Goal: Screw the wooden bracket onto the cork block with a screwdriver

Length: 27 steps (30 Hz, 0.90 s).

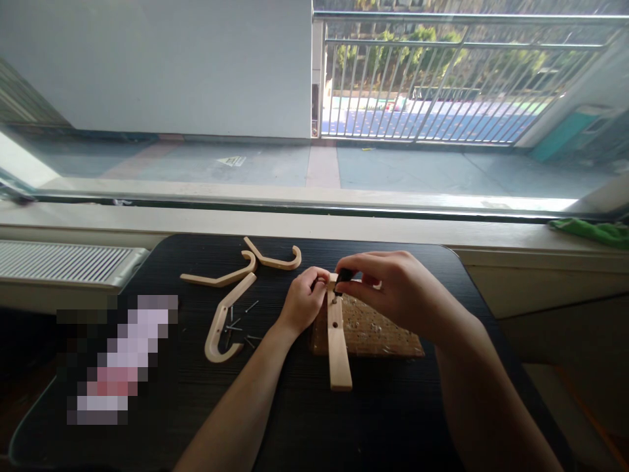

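Pinching black handle (345,278) in right hand (396,282); curling left hand (305,298) against wooden hook (337,347), not showing exact grip. Best holding handle straight, bracing hook firmly.

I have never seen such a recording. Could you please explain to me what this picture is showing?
There is no machine here: these are one person's bare hands, seen by a camera worn on that person's head. On the dark table lie three wooden hooks and some thin metal fasteners. The right hand pinches a small black tool over a wooden piece, which lies partly on a brown board. The left hand is curled at that piece's far end; its exact grip is hidden.
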Each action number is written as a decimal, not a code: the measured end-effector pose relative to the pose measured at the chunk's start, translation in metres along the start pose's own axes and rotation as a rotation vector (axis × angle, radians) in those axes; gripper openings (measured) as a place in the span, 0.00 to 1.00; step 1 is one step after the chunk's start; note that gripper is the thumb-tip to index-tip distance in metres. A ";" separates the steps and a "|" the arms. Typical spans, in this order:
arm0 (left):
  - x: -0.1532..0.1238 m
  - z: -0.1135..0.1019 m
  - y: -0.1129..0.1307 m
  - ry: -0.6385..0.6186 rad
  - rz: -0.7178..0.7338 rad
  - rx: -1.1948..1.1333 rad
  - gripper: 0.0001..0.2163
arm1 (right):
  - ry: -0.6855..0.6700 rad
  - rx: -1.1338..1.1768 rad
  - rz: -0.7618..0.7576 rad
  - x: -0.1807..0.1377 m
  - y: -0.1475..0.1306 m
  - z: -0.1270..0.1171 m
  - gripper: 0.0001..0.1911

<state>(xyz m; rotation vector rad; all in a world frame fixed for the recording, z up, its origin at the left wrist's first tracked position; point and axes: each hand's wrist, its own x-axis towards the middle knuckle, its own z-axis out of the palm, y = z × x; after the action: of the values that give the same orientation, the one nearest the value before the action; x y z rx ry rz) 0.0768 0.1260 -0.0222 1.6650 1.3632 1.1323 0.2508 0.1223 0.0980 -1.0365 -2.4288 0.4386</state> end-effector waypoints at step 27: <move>0.000 0.000 -0.001 0.002 -0.006 0.014 0.06 | 0.020 -0.054 0.011 0.001 0.002 0.003 0.07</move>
<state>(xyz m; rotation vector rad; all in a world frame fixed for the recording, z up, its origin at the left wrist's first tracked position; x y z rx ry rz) 0.0764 0.1263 -0.0227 1.6689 1.3802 1.1233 0.2498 0.1241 0.0945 -1.0727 -2.4303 0.3672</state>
